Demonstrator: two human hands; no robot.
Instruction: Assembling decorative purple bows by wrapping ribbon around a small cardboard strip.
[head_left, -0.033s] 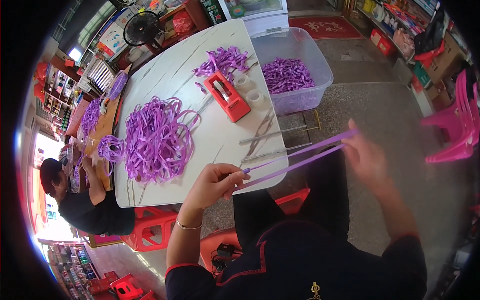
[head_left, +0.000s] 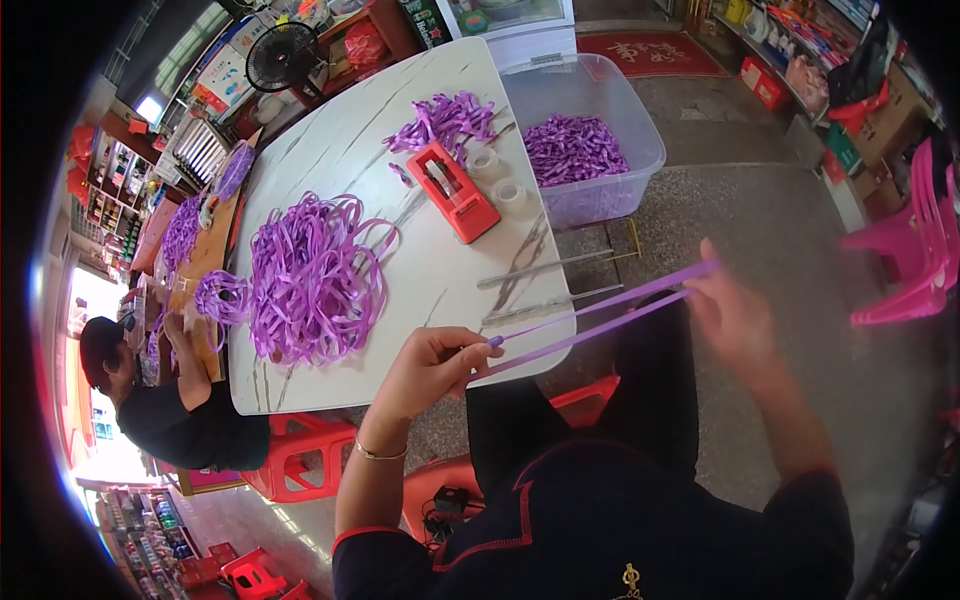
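A loop of purple ribbon (head_left: 610,318) is stretched taut between my two hands, over the near right corner of the table. My left hand (head_left: 430,370) pinches its left end between thumb and fingers. At the other end my right hand (head_left: 725,305), slightly blurred, grips the ribbon past the table's edge. To the left of my left hand lies a big heap of purple ribbon loops (head_left: 315,280) on the white marbled table (head_left: 440,270). Farther back are a red tape dispenser (head_left: 455,192), two tape rolls (head_left: 508,192) and a smaller pile of folded purple ribbons (head_left: 440,125).
A clear plastic bin (head_left: 640,160) full of folded purple ribbons stands beyond the table's right edge. Two thin metal rods (head_left: 530,272) stick out over that edge. At the left a co-worker (head_left: 185,405) sits at a wooden table. Pink plastic chairs (head_left: 915,250) stand at the right.
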